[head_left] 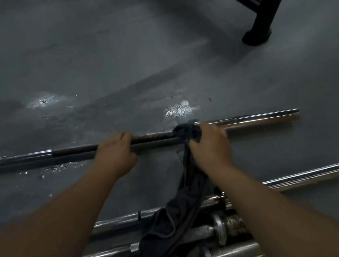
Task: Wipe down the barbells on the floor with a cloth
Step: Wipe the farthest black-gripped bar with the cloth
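A long barbell (257,118) lies across the grey floor, chrome at its ends and dark in the middle. My left hand (114,153) grips its dark shaft. My right hand (209,143) grips a dark cloth (185,132) wrapped round the bar just to the right of the left hand. The cloth's loose tail (168,226) hangs down towards me over other bars. Several more barbells (305,175) lie bunched near the bottom of the view, partly hidden by my arms and the cloth.
A black metal frame leg (259,33) stands on the floor at the upper right, with a crossbar behind it. Pale scuffed patches (176,111) mark the grey floor beyond the bar. Collars and thicker sleeves (236,255) of the near bars lie at the bottom.
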A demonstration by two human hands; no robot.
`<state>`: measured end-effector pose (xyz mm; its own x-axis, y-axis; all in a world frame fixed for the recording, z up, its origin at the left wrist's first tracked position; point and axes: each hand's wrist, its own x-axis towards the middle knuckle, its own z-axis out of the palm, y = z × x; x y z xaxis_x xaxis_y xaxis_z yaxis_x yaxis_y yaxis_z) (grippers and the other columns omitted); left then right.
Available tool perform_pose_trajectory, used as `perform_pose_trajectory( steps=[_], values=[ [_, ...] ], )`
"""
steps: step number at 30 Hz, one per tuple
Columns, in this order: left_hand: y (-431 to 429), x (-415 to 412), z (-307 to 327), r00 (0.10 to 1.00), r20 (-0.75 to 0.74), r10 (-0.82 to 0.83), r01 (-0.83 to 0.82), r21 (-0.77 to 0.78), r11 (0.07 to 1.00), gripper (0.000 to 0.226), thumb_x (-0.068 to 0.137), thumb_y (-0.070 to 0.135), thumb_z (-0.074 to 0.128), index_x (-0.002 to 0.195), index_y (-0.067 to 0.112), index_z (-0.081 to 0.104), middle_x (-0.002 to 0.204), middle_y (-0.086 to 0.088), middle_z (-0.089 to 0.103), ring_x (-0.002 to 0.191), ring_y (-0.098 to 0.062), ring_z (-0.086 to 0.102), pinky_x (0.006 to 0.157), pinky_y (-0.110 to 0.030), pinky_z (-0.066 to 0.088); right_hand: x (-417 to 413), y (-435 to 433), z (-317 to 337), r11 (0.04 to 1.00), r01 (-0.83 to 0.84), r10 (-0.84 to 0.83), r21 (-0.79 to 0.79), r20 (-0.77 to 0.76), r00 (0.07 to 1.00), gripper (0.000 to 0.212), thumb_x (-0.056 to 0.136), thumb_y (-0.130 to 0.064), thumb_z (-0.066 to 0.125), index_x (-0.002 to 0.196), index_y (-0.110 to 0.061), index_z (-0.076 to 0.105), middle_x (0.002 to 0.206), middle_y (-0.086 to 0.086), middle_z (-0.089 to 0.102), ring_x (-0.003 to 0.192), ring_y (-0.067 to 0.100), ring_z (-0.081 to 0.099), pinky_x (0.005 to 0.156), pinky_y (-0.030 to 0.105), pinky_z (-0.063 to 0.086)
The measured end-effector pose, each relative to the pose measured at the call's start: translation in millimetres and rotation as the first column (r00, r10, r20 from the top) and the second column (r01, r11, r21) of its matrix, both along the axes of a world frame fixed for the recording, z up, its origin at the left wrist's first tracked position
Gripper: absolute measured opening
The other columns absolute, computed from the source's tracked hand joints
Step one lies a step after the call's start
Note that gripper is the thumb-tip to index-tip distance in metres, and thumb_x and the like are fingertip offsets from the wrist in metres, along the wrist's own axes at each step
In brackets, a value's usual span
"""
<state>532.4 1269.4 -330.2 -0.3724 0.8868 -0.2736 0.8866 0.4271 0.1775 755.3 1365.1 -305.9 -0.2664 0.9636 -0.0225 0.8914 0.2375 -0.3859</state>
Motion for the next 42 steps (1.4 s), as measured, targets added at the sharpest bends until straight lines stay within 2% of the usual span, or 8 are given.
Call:
perform_pose_trajectory(
  steps=[7, 12, 16, 21, 26, 29, 38, 42],
  values=[
    [6, -45, -68, 0.991, -0.129, -0.019, 0.008, -0.09, 0.996, 0.071, 0.076, 0.048, 0.063, 0.139, 0.027, 0.037, 0.143, -0.002, 0.044, 0.133, -0.026, 0.038, 0.112, -0.043, 0.025, -55, 30, -67, 0.969, -0.247, 0.243, 0.003, 0.172, 0.955, 0.058, 0.082, -0.028, 0.065, 0.138, -0.021, 0.05, 0.146, 0.015, 0.04, 0.13, 0.036, 0.039, 0.102, 0.044, 0.042],
    [39, -70, -64, 0.998, -0.049, -0.047, 0.04, -0.134, 0.99, 0.031, 0.08, 0.051, 0.061, 0.097, 0.026, 0.055, 0.107, -0.004, 0.064, 0.094, -0.028, 0.059, 0.074, -0.033, 0.042, -88, 21, -82, 0.999, 0.043, -0.042, -0.025, 0.004, 0.999, 0.045, 0.086, -0.026, 0.053, 0.13, -0.02, 0.061, 0.139, 0.007, 0.052, 0.129, 0.032, 0.041, 0.101, 0.044, 0.038],
    [51, -78, -56, 0.993, -0.018, -0.118, 0.11, -0.248, 0.963, 0.03, 0.082, 0.053, 0.058, 0.086, 0.024, 0.053, 0.103, -0.004, 0.065, 0.09, -0.026, 0.059, 0.072, -0.031, 0.043, -47, 34, -77, 0.96, -0.279, 0.279, 0.029, 0.018, 0.96, 0.044, 0.08, -0.029, 0.06, 0.122, -0.018, 0.064, 0.137, 0.008, 0.053, 0.122, 0.032, 0.047, 0.097, 0.042, 0.046],
    [20, -68, -64, 0.979, -0.013, -0.203, 0.199, -0.143, 0.969, 0.032, 0.082, 0.038, 0.058, 0.105, 0.021, 0.043, 0.117, -0.01, 0.06, 0.104, -0.031, 0.058, 0.083, -0.036, 0.045, -80, 0, -81, 0.994, 0.045, -0.049, -0.103, -0.04, 0.998, 0.044, 0.08, -0.023, 0.062, 0.124, -0.019, 0.064, 0.15, 0.012, 0.041, 0.136, 0.033, 0.034, 0.109, 0.044, 0.039],
    [-14, -80, -67, 0.886, -0.038, -0.463, 0.456, -0.123, 0.882, 0.088, 0.063, 0.042, 0.061, 0.141, 0.012, 0.033, 0.121, -0.012, 0.056, 0.105, -0.035, 0.06, 0.089, -0.045, 0.051, -46, -2, -72, 0.961, -0.24, 0.235, -0.134, -0.056, 0.97, 0.051, 0.078, -0.02, 0.061, 0.129, -0.024, 0.057, 0.141, -0.002, 0.046, 0.128, 0.024, 0.041, 0.1, 0.042, 0.047],
    [-27, -75, -74, 0.886, -0.083, -0.457, 0.457, -0.025, 0.889, 0.092, 0.053, 0.044, 0.059, 0.137, 0.011, 0.042, 0.111, -0.012, 0.059, 0.094, -0.035, 0.061, 0.079, -0.045, 0.049, -32, -5, -75, 0.99, -0.002, 0.004, -0.141, 0.014, 1.0, 0.056, 0.075, -0.019, 0.063, 0.13, -0.022, 0.055, 0.145, 0.001, 0.042, 0.129, 0.025, 0.041, 0.102, 0.039, 0.046],
    [24, -93, -67, 0.955, -0.023, -0.297, 0.298, 0.024, 0.954, 0.035, 0.082, 0.058, 0.056, 0.094, 0.026, 0.056, 0.092, -0.001, 0.07, 0.084, -0.026, 0.068, 0.059, -0.029, 0.038, -129, -26, -74, 0.916, -0.371, 0.364, -0.152, -0.073, 0.929, 0.054, 0.08, -0.011, 0.059, 0.133, -0.023, 0.054, 0.145, 0.002, 0.046, 0.135, 0.024, 0.038, 0.108, 0.039, 0.041],
    [41, -104, -65, 0.966, 0.018, -0.258, 0.259, -0.042, 0.965, 0.033, 0.081, 0.06, 0.055, 0.091, 0.028, 0.052, 0.098, 0.002, 0.068, 0.092, -0.023, 0.065, 0.065, -0.03, 0.037, -83, 26, -76, 0.991, -0.055, 0.066, -0.125, 0.084, 0.994, 0.051, 0.077, -0.007, 0.054, 0.124, -0.027, 0.053, 0.131, -0.001, 0.049, 0.127, 0.024, 0.043, 0.1, 0.043, 0.047]
  ],
)
